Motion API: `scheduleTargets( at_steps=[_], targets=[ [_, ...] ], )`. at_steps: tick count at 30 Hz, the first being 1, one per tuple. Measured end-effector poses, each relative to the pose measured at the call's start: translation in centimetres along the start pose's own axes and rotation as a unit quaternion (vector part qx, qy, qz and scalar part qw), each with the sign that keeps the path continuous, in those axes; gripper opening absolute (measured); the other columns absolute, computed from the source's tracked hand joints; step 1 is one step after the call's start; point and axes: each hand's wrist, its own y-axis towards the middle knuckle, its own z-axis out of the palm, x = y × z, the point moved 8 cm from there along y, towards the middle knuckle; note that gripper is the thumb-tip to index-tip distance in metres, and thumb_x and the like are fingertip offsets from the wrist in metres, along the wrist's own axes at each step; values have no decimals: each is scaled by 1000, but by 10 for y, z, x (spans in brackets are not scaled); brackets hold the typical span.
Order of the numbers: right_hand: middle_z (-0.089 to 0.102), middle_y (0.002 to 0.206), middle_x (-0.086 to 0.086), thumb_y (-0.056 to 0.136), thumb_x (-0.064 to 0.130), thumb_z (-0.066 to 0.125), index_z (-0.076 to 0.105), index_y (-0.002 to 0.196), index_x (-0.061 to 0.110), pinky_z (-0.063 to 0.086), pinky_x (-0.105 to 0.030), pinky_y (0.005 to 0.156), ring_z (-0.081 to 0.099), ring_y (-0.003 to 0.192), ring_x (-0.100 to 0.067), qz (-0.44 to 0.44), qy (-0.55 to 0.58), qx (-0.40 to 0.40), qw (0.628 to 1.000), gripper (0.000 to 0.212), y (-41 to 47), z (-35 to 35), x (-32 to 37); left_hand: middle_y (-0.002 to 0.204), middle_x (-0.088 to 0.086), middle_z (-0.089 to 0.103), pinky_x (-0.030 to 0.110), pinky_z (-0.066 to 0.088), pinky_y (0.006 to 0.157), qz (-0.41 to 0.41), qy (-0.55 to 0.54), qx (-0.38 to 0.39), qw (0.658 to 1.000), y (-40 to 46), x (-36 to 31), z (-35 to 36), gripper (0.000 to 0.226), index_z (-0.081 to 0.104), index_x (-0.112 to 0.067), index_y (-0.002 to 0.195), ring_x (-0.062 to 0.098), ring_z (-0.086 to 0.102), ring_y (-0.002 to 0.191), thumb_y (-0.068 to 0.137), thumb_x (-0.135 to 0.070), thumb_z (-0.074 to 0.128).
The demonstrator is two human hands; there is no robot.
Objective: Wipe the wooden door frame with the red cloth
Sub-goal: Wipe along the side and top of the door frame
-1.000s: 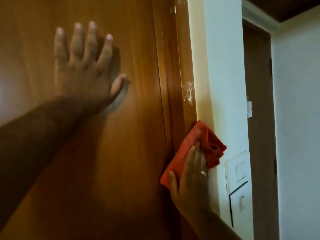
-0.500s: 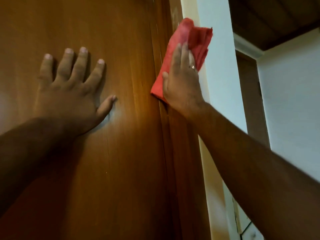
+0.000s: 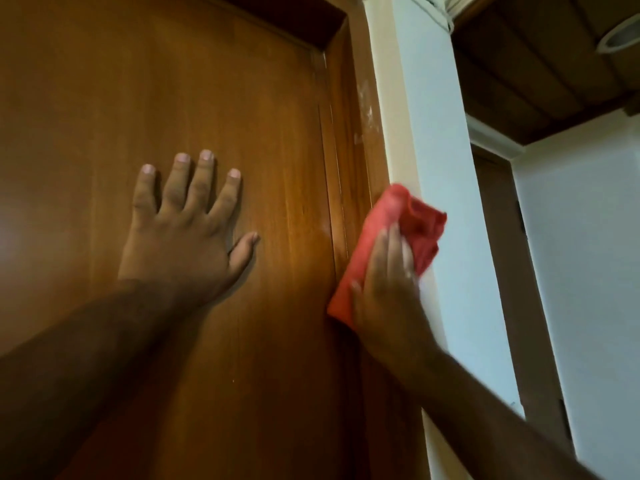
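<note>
The wooden door frame (image 3: 356, 109) runs up the right side of a brown wooden door (image 3: 207, 98), with whitish smears on its upper part. My right hand (image 3: 384, 292) presses the red cloth (image 3: 394, 230) flat against the frame at mid height; the cloth's loose end folds over the white wall corner. My left hand (image 3: 187, 230) lies flat on the door panel, fingers spread, holding nothing.
A white wall (image 3: 436, 168) stands right of the frame. Beyond it is a second dark doorway (image 3: 498, 237) and another white wall. A wooden slatted ceiling (image 3: 540, 64) with a round light fixture (image 3: 620, 39) is at top right.
My right hand slid the cloth up the frame, then came back down to mid height. The view tilted upward, showing the door's top corner. My left hand stayed flat on the door.
</note>
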Motion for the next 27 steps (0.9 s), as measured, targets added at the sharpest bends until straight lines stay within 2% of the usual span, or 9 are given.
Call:
scheduleTargets(
  at_steps=[2,5,10,14,18,22,24,27],
  targets=[
    [11,162,-22,97,29,52,1,155,2,30,-55,114,21,146,-40,11,25,-15,1000,82,64,-11,2,163,24,20,64,12,118,-5,-2,4,1000,-1,1,1,82,22,-14,158,42,18,150,94,-65,15],
    [14,162,-18,92,26,61,0,155,7,34,-52,112,25,144,-34,36,47,-17,998,89,157,-27,3,165,22,18,63,11,119,-4,-8,10,1000,-1,0,-1,83,20,-15,159,41,16,152,93,-65,12],
    [-3,164,-17,97,25,53,-5,155,5,22,-51,118,8,149,-36,41,28,23,998,84,249,-41,6,168,17,8,59,5,121,-12,-18,29,999,-3,2,-3,84,11,-19,160,36,7,154,91,-66,6],
    [4,164,-17,96,26,55,-1,155,6,25,-51,117,12,149,-35,27,23,3,999,84,221,-40,7,168,17,8,59,5,121,-9,-33,32,999,-2,1,-5,84,12,-19,160,36,7,154,91,-66,9],
    [9,163,-17,90,32,62,-2,155,8,31,-54,114,21,146,-38,14,17,17,1000,95,122,-23,2,167,17,8,59,6,121,3,-23,37,999,-4,2,-3,84,12,-20,160,35,7,154,91,-67,7],
    [3,162,-24,97,40,46,0,154,2,26,-54,116,15,147,-45,-20,-80,74,994,83,49,0,-5,165,19,18,60,9,118,37,11,22,999,9,23,-8,84,21,-20,159,38,17,152,92,-70,14],
    [3,163,-22,96,40,50,-1,154,3,26,-53,114,15,147,-44,-11,-64,70,995,86,63,-4,-6,164,21,21,60,11,117,21,34,-1,999,27,46,-13,83,22,-19,158,40,20,150,92,-70,16],
    [4,163,-19,91,34,61,-5,154,6,28,-54,114,18,147,-39,7,-7,39,999,96,131,-20,0,162,22,26,63,15,115,-19,48,-39,998,59,84,-25,82,24,-20,156,42,23,148,93,-72,17]
  ],
)
